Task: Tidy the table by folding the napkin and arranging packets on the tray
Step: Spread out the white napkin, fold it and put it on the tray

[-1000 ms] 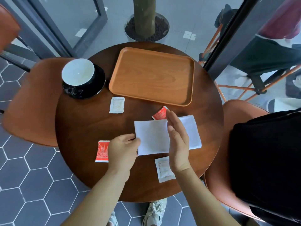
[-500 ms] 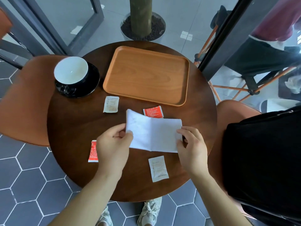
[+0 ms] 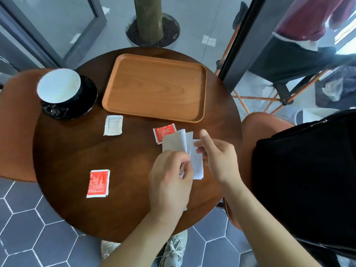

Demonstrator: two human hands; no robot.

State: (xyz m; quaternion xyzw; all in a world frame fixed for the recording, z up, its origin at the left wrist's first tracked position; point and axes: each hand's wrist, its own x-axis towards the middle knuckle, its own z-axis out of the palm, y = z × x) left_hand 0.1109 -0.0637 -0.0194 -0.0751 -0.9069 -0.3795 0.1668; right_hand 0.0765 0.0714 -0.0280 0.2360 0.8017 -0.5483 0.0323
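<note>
Napkin point(image 3: 192, 151), wide and flat a moment ago, now doubled narrow near surface's right edge; left hand point(image 3: 169, 182) grip pinching its left flap, right hand point(image 3: 217, 157) grip pinching its right side. Fold nearly done; tray point(image 3: 154, 87) bare, packets untouched.

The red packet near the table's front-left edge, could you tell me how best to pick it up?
The red packet lies flat and alone. Come from above and pinch its near short edge, which is closest to the left hand.
</note>
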